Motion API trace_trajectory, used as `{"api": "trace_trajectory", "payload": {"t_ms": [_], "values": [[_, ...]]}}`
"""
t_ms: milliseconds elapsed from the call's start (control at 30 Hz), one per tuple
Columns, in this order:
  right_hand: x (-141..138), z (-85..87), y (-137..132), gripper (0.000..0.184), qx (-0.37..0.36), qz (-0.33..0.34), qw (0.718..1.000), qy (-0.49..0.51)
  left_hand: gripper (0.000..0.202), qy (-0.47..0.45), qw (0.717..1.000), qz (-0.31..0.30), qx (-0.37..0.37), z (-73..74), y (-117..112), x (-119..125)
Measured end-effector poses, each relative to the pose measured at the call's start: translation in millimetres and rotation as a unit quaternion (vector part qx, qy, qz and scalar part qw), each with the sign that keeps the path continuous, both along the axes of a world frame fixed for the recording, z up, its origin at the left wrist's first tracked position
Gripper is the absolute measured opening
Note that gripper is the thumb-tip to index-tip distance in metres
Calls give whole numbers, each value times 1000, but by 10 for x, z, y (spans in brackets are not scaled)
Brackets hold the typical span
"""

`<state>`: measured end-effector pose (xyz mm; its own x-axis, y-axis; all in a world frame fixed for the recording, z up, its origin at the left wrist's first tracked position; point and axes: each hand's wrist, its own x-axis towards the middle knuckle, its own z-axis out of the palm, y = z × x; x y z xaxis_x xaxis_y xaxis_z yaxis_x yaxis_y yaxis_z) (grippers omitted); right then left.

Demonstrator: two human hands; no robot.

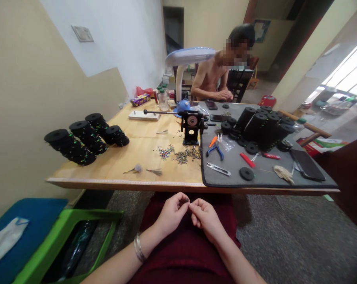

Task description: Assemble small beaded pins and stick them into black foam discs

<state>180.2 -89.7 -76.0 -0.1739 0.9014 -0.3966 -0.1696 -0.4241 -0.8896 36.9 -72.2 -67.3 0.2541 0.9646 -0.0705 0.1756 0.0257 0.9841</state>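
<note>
My left hand (174, 211) and my right hand (202, 215) meet above my lap, just off the table's front edge. Both are closed in a pinch, fingertips touching or nearly so. A tiny dark thing shows between the left fingers, too small to name; what the right fingers hold is hidden. On the wooden table (107, 169) ahead lie two small feathery tufts, one pale (137, 169) and one brownish (156, 172). Beyond them spread a heap of coloured beads (166, 152) and a heap of small metallic pieces (184, 156).
A black hand-cranked device (192, 128) stands mid-table beside a desk lamp (190, 57). Black foam spools are stacked left (84, 138) and right (255, 122). Pliers (216, 151), thread snips (218, 169) and a red cutter (247, 159) lie on the grey mat (267, 177). A person (214, 75) sits opposite.
</note>
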Motion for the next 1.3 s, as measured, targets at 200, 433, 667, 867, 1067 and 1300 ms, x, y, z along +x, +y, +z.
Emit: {"api": "trace_trajectory", "payload": {"t_ms": [200, 433, 667, 867, 1067, 1300], "values": [[11, -2, 11, 34, 38, -17, 998, -40, 11, 63, 997, -12, 48, 13, -16, -9], [26, -3, 16, 33, 40, -48, 997, -34, 12, 68, 997, -33, 30, 42, -24, 9], [60, -95, 30, 30, 35, -74, 997, 18, 9, 40, 998, -38, -6, 56, -19, 29], [64, -47, 29, 29, 48, -81, 996, 0, 9, 28, 999, -30, -15, 77, -12, 43], [72, 3, 35, 28, 76, -105, 991, -41, 13, -7, 998, -43, -50, 50, -24, 38], [68, 22, 34, 28, 77, -110, 989, -56, 8, -1, 997, -53, -49, 30, -28, 61]]}}
